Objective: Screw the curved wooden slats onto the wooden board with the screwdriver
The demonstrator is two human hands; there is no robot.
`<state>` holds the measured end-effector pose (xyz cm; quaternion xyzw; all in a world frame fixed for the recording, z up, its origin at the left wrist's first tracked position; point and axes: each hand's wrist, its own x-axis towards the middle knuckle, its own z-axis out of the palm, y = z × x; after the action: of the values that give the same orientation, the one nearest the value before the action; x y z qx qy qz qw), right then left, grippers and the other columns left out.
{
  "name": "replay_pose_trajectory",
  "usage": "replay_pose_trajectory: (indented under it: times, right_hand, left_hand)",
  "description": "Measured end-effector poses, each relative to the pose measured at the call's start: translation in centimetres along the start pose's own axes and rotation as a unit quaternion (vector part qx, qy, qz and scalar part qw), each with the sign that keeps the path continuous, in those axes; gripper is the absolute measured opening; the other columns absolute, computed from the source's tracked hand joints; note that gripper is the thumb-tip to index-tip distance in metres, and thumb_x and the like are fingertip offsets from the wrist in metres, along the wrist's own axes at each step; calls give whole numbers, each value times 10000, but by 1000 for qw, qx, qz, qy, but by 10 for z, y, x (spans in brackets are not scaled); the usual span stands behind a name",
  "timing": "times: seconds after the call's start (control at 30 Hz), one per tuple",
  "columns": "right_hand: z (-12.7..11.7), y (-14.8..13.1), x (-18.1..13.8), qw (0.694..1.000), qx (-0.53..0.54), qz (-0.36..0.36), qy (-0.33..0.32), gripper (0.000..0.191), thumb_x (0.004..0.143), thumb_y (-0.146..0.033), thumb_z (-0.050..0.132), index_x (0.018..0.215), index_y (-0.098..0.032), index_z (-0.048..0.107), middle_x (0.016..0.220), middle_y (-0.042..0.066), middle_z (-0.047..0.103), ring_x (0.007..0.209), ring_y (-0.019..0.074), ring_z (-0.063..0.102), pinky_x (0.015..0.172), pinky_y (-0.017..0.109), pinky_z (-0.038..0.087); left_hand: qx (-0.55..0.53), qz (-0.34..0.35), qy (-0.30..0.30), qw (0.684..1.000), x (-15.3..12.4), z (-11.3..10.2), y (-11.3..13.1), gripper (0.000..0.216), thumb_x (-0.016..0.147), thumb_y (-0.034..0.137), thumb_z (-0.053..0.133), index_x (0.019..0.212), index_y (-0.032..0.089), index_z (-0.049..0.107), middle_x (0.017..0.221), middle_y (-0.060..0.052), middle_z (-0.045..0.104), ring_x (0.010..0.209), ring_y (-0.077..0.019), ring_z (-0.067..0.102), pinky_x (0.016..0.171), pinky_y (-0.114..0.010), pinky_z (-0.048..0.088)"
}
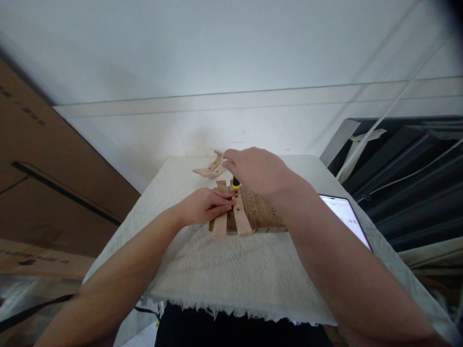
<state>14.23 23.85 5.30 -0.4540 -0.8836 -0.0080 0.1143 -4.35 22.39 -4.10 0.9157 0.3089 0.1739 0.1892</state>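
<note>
R hand (pixel 255 166) closed round top of a black-and-yellow tool (pixel 236 183), fingers curled in. L hand (pixel 202 205): fingers fairly straight, laid over the wood, tips by tool's lower end; can't tell if pinching anything. Tool approx. upright, pointing down at a holed strip (pixel 242 222). Strip's long axis runs away from person, near end angled slightly R; 2nd strip (pixel 219 227) alongside, to L. Both on a board (pixel 262 212), on cloth-covered surface (pixel 231 279). Tool's top hidden under R hand; phone (pixel 345 217) partly behind R forearm.
</note>
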Motion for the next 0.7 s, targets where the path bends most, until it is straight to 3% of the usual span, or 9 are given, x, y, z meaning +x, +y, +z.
replay_pose_trajectory:
  times: [0.1,0.17,0.33,0.4,0.57,0.63,0.7]
  right_hand:
    - [-4,5,-4,994,60,-72,-48,352,942,-264,403,1237,-205,586,1085,103,702,943,211,643,762,292,450]
    - [-7,9,-5,994,62,-76,-53,333,926,-292,439,1192,-202,618,1065,104,706,918,211,643,753,286,445]
    - [-1,6,2,998,-14,51,33,462,891,-522,450,967,-144,704,947,169,705,873,282,649,691,341,443]
    - [2,4,3,999,-1,46,27,417,921,-452,423,1053,-152,680,969,163,707,875,269,652,679,331,439]
    - [-6,8,-4,995,55,-63,-54,416,937,-236,398,1334,-192,514,1095,118,702,912,209,646,722,291,437]
    - [-11,9,-6,997,16,-37,-64,374,935,-274,412,1245,-168,592,1046,136,709,893,230,651,718,310,443]
    - [-14,6,-6,998,-34,28,-38,412,913,-448,448,1065,-150,688,972,165,710,879,277,652,699,345,451]
  left_hand:
    - [6,-5,1,1000,0,0,0,274,935,265,485,1092,215,705,1205,-74,668,1222,-204,564,957,-311,521]
    - [3,-1,2,1000,0,1,0,278,936,266,484,1099,214,703,1192,-69,676,1223,-199,564,972,-311,512]
    - [-13,6,11,1000,0,3,-3,272,929,253,493,1098,226,704,1180,-69,683,1233,-207,556,994,-334,503]
    - [-11,6,12,1000,0,3,-3,272,930,247,491,1101,223,701,1173,-72,687,1236,-208,553,999,-342,500]
    - [0,10,11,1000,1,2,-1,266,933,248,487,1074,210,710,1163,-72,692,1221,-205,566,987,-333,508]
    - [-1,11,11,1000,1,2,0,267,934,250,483,1065,211,713,1178,-71,685,1229,-206,559,992,-331,505]
    - [-2,10,10,1000,1,2,0,272,937,252,478,1069,210,712,1185,-72,682,1229,-206,560,1000,-333,500]
